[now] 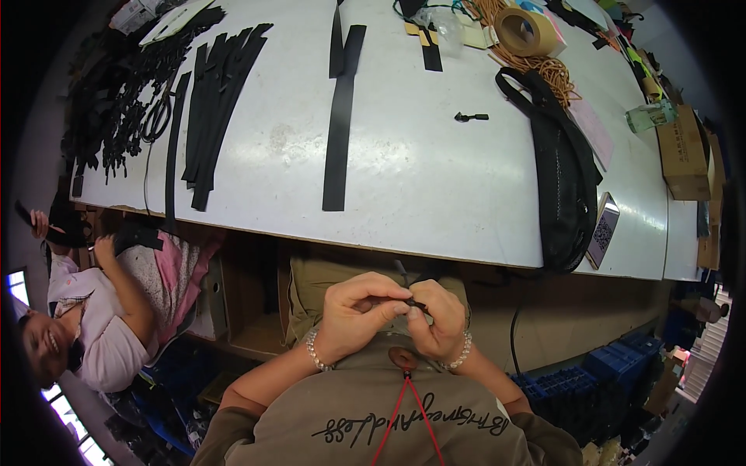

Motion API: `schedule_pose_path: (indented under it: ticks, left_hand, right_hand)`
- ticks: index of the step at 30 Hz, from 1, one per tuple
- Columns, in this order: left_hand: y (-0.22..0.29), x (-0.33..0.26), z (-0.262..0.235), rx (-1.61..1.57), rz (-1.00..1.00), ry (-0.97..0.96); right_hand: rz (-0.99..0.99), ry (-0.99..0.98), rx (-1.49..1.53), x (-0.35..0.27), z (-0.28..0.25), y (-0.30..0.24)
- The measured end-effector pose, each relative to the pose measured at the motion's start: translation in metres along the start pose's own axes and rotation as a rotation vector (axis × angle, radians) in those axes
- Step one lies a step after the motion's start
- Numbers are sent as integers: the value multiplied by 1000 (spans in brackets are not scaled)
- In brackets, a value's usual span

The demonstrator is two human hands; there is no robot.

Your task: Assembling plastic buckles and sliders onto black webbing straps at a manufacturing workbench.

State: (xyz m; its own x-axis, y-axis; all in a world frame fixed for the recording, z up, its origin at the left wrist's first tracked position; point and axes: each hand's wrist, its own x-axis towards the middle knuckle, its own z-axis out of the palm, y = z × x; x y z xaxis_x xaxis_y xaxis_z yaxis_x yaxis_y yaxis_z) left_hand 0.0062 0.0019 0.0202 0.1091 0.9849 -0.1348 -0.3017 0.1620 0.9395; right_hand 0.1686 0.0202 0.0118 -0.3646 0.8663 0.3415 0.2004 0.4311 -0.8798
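Both hands are working close to my chest, below the counter (435,194) edge. Left hand (353,314) is curling in, its fingers (388,299) pressed together and pinching one end of a small black piece (417,304). Right hand (439,318) is meeting it from the other side, its fingers (420,314) also pinching that piece, so the two hands are touching at the fingertips. What kind of piece it is, I cannot tell; it is mostly hidden by my fingers. A beaded bracelet is sitting on each wrist.

On the counter, well apart from my hands, one long black strip (339,124) is lying alone near the middle. A bundle of similar strips (221,93) is lying to the left of it, with a heap of black parts (124,93) further left. A black bag (563,171) is lying at the right, its lower end reaching the near edge, with a phone (603,229) just beside it. A small black clip (471,117) is lying by itself between the lone strip and the bag. A tape roll (527,31) is standing at the far side.

Another person (101,311) is sitting at my left, below the counter edge.
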Motion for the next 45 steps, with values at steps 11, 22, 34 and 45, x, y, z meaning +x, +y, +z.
schedule_pose_path:
  ticks: [11, 22, 34, 45]
  left_hand:
    - [-10, -4, -1, -4, -5, 1]
    - [-12, -6, 1, -113, -59, 0]
    - [-4, -8, 6, 191, 172, 104]
    - [-7, -5, 2, 261, 201, 142]
  right_hand:
    - [3, -31, 55, 1, 3, 3]
    - [-150, -46, -105, 5, 1, 2]
    - [-61, 3, -38, -1, 10, -6]
    - [-2, 12, 11, -1, 12, 2]
